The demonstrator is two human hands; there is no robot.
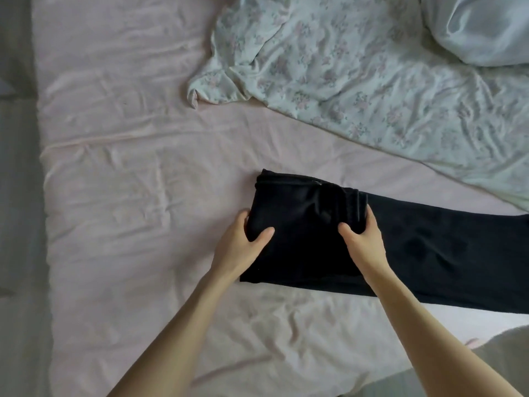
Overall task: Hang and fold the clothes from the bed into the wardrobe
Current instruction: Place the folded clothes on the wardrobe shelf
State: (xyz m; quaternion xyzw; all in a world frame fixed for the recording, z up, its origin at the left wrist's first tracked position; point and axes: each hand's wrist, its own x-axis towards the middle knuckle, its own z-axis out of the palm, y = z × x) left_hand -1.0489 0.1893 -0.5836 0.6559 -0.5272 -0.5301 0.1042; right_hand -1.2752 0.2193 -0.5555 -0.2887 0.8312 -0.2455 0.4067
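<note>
At nine o'clock a grey strip of floor (17, 196) ran down the edge of the view, beside the bed (128, 167), whose wrinkled pale pink sheet filled most of the frame.

Just past centre, toward four o'clock, lay the black trousers (415, 253), partly folded on the sheet: one end had been doubled over into a thick rectangular bundle, and the remaining length stretched flat toward three o'clock until the frame cut it off (a seam or waistband edge showed along the bundle's twelve o'clock side).

The left hand (243, 242) held the bundle's nine o'clock edge, thumb on top of the cloth and fingers curled round the side, so its grip was closed on the trousers. The right hand (363, 239) held the bundle's three o'clock edge, where the folded layers ended, thumb pressed on top and fingers wrapped over the stacked edge; that grip too was closed on the trousers. Both bare forearms came up from six o'clock.

From twelve to three o'clock a crumpled floral duvet (372, 81) was spread, its near edge apart from the trousers. At two o'clock a plain white pillow (481, 30) rested on it. At five o'clock a grey garment (498, 351) sat blurred in the corner.
</note>
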